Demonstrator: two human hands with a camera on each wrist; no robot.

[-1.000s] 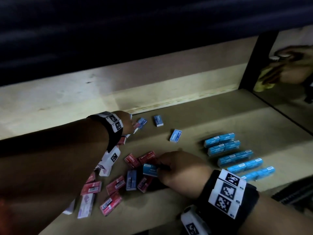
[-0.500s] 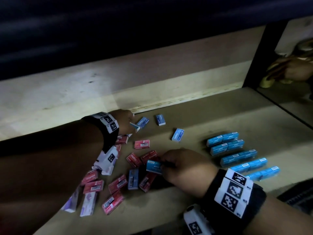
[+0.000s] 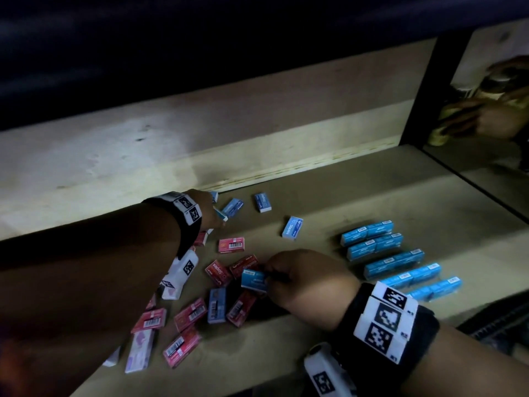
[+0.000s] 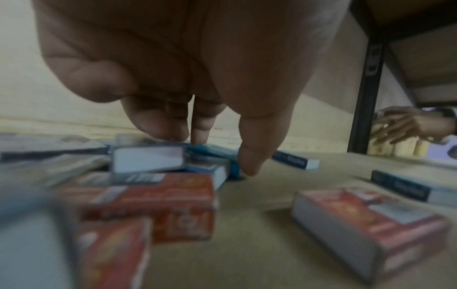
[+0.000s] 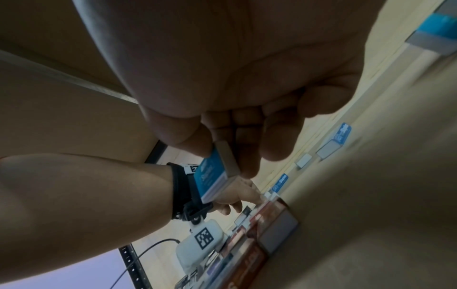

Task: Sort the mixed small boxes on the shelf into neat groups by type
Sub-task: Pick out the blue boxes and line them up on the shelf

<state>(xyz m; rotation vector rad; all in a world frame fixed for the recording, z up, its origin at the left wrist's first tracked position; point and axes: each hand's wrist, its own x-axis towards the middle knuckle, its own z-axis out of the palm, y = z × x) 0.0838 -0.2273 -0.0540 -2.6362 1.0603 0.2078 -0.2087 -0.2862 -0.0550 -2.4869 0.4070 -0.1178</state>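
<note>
Small boxes lie scattered on the wooden shelf (image 3: 329, 190): red ones (image 3: 231, 245) in the middle, pale purple ones (image 3: 140, 351) at the front left, loose blue ones (image 3: 292, 227) toward the back. Several rows of blue boxes (image 3: 372, 236) lie lined up on the right. My right hand (image 3: 269, 277) pinches a blue box (image 3: 253, 279) just above the red pile; the right wrist view shows thumb and fingers on the blue box (image 5: 212, 176). My left hand (image 3: 219, 217) reaches near the back wall and pinches another blue box (image 4: 210, 156) between thumb and fingertips (image 4: 168, 133).
A black upright post (image 3: 423, 90) closes the shelf bay on the right. Beyond it another person's hand (image 3: 501, 110) handles yellowish items. The back wall (image 3: 200, 133) stands close behind my left hand. The shelf's front edge (image 3: 257, 368) runs under my right wrist.
My left hand has drawn back toward the wall, uncovering a red box below it. My right hand keeps hold of its blue box in nearly the same place.
</note>
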